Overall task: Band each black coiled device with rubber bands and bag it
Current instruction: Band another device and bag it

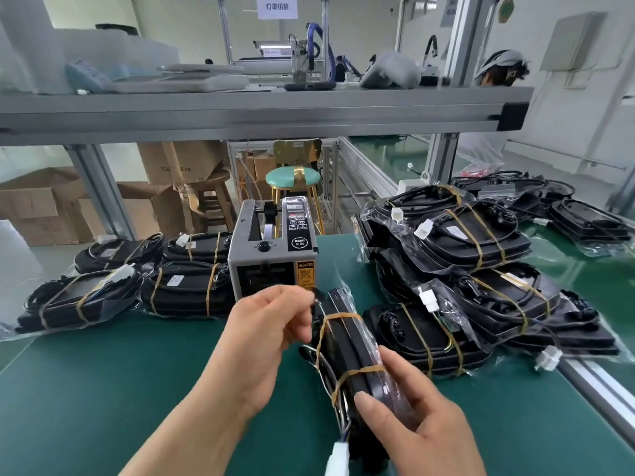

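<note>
Left end of green mat (137, 389): 4 bagged devices (103, 290), banded, lying flat. Centre back: grey tape dispenser (271, 249). Left hand (264, 331), fingers curled, pinches the far end of the black device (350, 352). It stands on edge in front of the dispenser, with 2 rubber bands (338, 317) around it and clear plastic (376, 341) on its right side. Right hand (412, 417) grips its near end, thumb on top. White connector (338, 455) sits just below. Right: pile of banded devices (481, 269).
</note>
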### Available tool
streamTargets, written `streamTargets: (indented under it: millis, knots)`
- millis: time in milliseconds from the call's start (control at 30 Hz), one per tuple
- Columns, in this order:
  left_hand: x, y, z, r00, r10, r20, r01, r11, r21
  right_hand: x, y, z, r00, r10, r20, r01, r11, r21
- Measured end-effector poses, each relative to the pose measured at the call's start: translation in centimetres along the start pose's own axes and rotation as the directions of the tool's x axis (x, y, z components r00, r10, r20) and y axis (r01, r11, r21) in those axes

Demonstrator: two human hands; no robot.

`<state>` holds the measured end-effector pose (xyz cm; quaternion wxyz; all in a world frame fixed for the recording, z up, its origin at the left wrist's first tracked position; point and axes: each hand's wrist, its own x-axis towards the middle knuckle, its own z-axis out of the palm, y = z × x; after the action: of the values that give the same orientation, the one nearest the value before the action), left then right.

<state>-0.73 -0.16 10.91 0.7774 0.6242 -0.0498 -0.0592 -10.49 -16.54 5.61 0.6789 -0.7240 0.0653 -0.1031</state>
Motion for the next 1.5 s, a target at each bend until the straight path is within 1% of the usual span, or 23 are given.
streamTargets:
  millis: [33,67,100,133,167,300,400,467,600,733,767,800,867,900,933,1000,1033,1100,1167,1233,1300,1400,1500]
  knots:
    - [-1.5,0.2,0.5,0.986,-0.018,0.168,0.001,0.995,0.1,-0.1,0.2,0.0,1.0,-0.001,0.0,0.001,1.0,0.014]
    - [-2.7,0.1,0.9,0.96,-0.063,0.272,0.006,0.979,0.205,-0.2,0.4,-0.1,1.0,-0.004,0.001,0.004,1.0,0.018]
    - [-3.5,-0.1,1.2,0.945,-0.106,0.309,0.008,0.953,0.302,-0.3,0.5,-0.1,1.0,-0.008,0.002,0.008,1.0,0.015]
    - [-4.0,-0.3,1.5,0.945,-0.134,0.3,0.014,0.929,0.37,-0.4,0.5,-0.1,1.0,-0.015,0.002,0.015,1.0,0.01]
    - [-4.1,-0.5,1.6,0.951,-0.139,0.277,0.022,0.921,0.388,-0.6,0.6,-0.1,1.0,-0.021,-0.001,0.021,1.0,0.006]
    - [-3.8,-0.9,1.7,0.963,-0.137,0.232,0.058,0.946,0.32,-0.9,0.5,0.1,0.998,-0.054,-0.017,0.054,0.998,-0.042]
    - [-3.7,-1.1,1.9,0.962,-0.149,0.229,0.099,0.972,0.214,-0.5,-0.5,-0.2,0.996,-0.089,-0.015,0.087,0.992,-0.094]
    - [-3.8,-1.2,1.8,0.964,-0.156,0.216,0.125,0.981,0.152,0.1,-1.5,-0.8,0.991,-0.131,0.028,0.134,0.976,-0.172]
    - [-4.0,-1.6,1.6,0.973,-0.125,0.193,0.104,0.988,0.117,0.8,-2.3,-1.5,0.976,-0.198,0.091,0.218,0.915,-0.338]
    - [-4.2,-1.9,1.5,0.978,-0.124,0.168,0.113,0.991,0.077,0.6,-1.8,-1.4,0.989,-0.139,0.045,0.146,0.92,-0.362]
    - [-4.3,-2.0,1.3,0.985,-0.105,0.14,0.088,0.989,0.117,0.5,-1.6,-1.4,0.994,-0.103,0.041,0.111,0.932,-0.346]
    - [-4.3,-2.1,1.1,0.992,-0.068,0.103,0.045,0.978,0.204,0.4,-1.5,-1.5,0.997,-0.069,0.045,0.079,0.942,-0.325]
    - [-4.6,-2.3,0.7,0.997,0.041,0.067,-0.065,0.905,0.421,0.2,-1.3,-1.8,0.998,-0.036,0.047,0.048,0.953,-0.298]
    - [-4.8,-2.3,0.5,0.991,0.104,0.08,-0.13,0.852,0.508,0.2,-1.2,-1.9,0.998,-0.038,0.042,0.048,0.953,-0.3]
    - [-5.1,-2.3,0.4,0.979,0.177,0.106,-0.205,0.783,0.587,0.2,-1.1,-2.0,0.998,-0.044,0.038,0.054,0.95,-0.307]
    - [-5.8,-2.2,0.3,0.924,0.322,0.206,-0.368,0.599,0.711,0.2,-1.0,-2.0,0.998,-0.057,0.042,0.067,0.95,-0.305]
    - [-6.2,-2.2,0.5,0.896,0.357,0.264,-0.424,0.512,0.747,0.1,-1.0,-1.9,0.997,-0.062,0.046,0.073,0.952,-0.298]
    - [-6.7,-2.1,0.8,0.861,0.392,0.324,-0.468,0.358,0.808,0.1,-0.9,-1.6,0.996,-0.074,0.051,0.086,0.95,-0.301]
    - [-7.0,-2.0,1.2,0.84,0.418,0.345,-0.476,0.264,0.839,0.0,-0.9,-1.3,0.995,-0.088,0.051,0.1,0.938,-0.331]
    - [-7.2,-1.8,1.6,0.858,0.397,0.326,-0.456,0.297,0.839,-0.1,-0.9,-1.0,0.993,-0.109,0.051,0.12,0.927,-0.354]
    - [-7.2,-1.8,1.7,0.9,0.342,0.27,-0.405,0.429,0.807,-0.1,-1.1,-0.7,0.989,-0.138,0.05,0.147,0.923,-0.356]
    - [-7.3,-2.1,1.1,0.932,0.311,0.187,-0.346,0.609,0.714,-0.4,-1.3,-0.5,0.987,-0.152,0.048,0.159,0.926,-0.344]
    - [-7.7,-2.5,0.5,0.955,0.238,0.176,-0.296,0.759,0.58,-0.6,-1.0,-0.8,0.989,-0.134,0.063,0.148,0.929,-0.338]
